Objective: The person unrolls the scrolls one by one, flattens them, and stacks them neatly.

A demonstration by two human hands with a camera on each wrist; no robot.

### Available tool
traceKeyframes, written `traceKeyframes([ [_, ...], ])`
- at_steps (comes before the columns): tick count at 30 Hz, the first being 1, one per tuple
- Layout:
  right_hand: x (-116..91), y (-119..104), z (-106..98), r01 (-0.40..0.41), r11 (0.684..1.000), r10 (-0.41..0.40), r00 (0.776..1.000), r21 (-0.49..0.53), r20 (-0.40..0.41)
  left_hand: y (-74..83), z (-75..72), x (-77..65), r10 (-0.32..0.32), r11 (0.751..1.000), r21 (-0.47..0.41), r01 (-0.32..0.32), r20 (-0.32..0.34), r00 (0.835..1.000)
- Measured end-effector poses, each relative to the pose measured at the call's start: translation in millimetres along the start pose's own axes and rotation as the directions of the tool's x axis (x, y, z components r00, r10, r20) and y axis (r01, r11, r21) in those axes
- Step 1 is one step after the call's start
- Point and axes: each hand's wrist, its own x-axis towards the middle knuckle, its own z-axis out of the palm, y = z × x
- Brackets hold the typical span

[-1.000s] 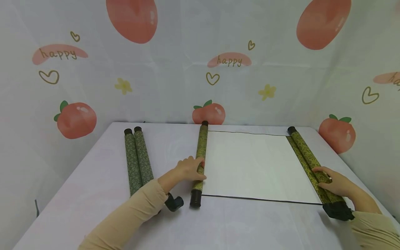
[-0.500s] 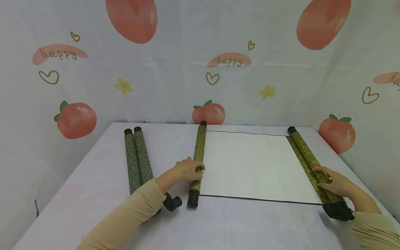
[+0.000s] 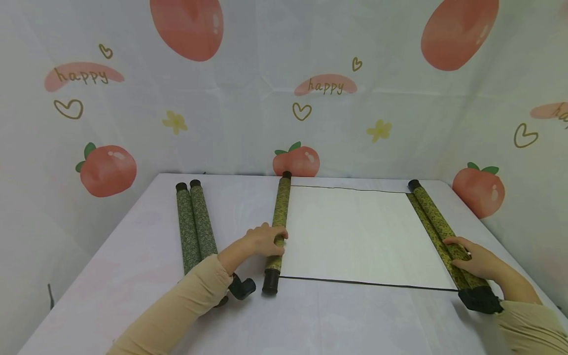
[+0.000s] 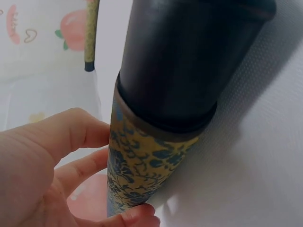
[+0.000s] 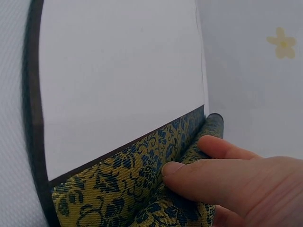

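A partly unrolled scroll lies on the table, its white paper (image 3: 346, 231) spread between two rolls covered in yellow-green brocade. My left hand (image 3: 259, 241) grips the left roll (image 3: 281, 202) near its front end, thumb and fingers around it. In the left wrist view that roll's black end knob (image 4: 184, 61) stands out close to the thumb. On the far side, my right hand (image 3: 477, 261) holds the right roll (image 3: 430, 209). The right wrist view shows thumb and fingers on this roll, beside a flat brocade band (image 5: 104, 187) bordering the paper.
Left of the scroll, two grey-green rolls (image 3: 187, 231) lie side by side, their front part hidden behind the left sleeve (image 3: 177, 308). A black end piece (image 3: 243, 288) pokes out past that forearm. A printed white curtain (image 3: 239, 98) hangs behind the white table (image 3: 337, 320).
My left hand has moved slightly left with the left roll, and a wider stretch of white paper shows. My right hand and the right roll have stayed in place.
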Motion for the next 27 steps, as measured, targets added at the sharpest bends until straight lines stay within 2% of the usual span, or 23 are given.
traceKeyframes([
  [8, -0.3, -0.6, 0.0, 0.001, 1.0, -0.001, 1.0, 0.0, 0.001, -3.7, -2.0, -1.8, -0.012, 1.0, 0.021, 0.012, 0.006, 1.0],
  [14, -0.1, -1.0, -0.3, 0.001, 1.0, -0.001, 1.0, 0.002, 0.0, -7.8, -2.8, -2.5, -0.027, 1.0, 0.0, 0.027, -0.005, 1.0],
  [27, 0.8, -0.2, -0.1, -0.001, 1.0, 0.001, 1.0, 0.001, 0.0, -15.6, -5.8, -7.4, -0.005, 1.0, 0.003, 0.005, 0.014, 1.0],
])
